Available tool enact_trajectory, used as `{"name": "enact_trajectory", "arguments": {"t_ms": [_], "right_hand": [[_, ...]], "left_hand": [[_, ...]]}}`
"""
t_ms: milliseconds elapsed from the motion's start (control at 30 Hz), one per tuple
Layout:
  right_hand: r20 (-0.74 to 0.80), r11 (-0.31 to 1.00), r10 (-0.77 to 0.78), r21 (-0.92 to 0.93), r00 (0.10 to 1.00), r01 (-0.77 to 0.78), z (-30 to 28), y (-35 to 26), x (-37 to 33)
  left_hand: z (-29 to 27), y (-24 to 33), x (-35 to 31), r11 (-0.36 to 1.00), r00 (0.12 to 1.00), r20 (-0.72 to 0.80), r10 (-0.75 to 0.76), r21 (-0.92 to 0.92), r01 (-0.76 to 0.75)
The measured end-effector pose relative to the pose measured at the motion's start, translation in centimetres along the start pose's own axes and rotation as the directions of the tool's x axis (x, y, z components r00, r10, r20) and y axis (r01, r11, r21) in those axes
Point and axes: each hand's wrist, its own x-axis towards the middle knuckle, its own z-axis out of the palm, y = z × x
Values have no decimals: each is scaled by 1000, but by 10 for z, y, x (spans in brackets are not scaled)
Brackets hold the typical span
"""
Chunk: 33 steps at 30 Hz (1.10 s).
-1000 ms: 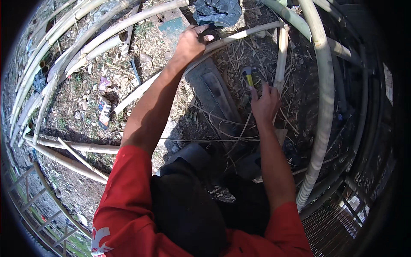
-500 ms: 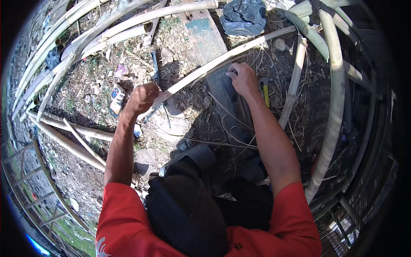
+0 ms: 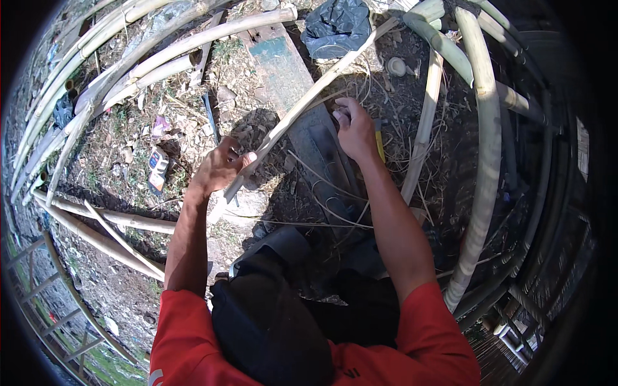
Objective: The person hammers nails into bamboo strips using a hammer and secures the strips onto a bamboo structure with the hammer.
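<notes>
I've got the left hand gripping the pale split strip close to its near end, thumb laid along it. The strip slants up and away to the right, crossing both long edges of the worn board, with its far end just beside a crumpled black plastic bag.

The right hand is at the board's right long edge, on the near side of the strip and apart from it. Its fingers are loosely curled with a gap at the tips, so I'd call it released; nothing shows in them from my view. A yellow handle pokes out right next to that wrist, mostly hidden from me.

The ground around the board is littered with thin shavings and dry bits. Right of the board I can see a straight pale pole and a thick, bowed-looking one beyond it, though the fisheye bends everything. A round whitish thing sits near the strip's far end. Off to the left there's a purple scrap and a white-and-orange object, both well clear of the board's left edge.
</notes>
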Motion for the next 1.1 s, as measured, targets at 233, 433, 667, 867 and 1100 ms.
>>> {"name": "enact_trajectory", "arguments": {"t_ms": [233,433,667,867,1100], "right_hand": [[-155,991,-33,125,987,52,-26,16,-19],[-190,989,4,147,982,24,-35,8,-30],[-222,978,59,210,973,-12,-24,0,-26],[-145,940,-51,327,988,96,22,-38,-9],[-104,930,-7,365,995,45,46,-33,16]], "left_hand": [[41,55,-28,983,986,-142,90,172,-65],[-1,83,39,964,992,52,111,237,-120],[45,164,75,922,974,108,201,314,-226],[55,155,82,927,947,-75,313,243,-287],[77,155,98,835,846,-215,487,397,-380]]}}
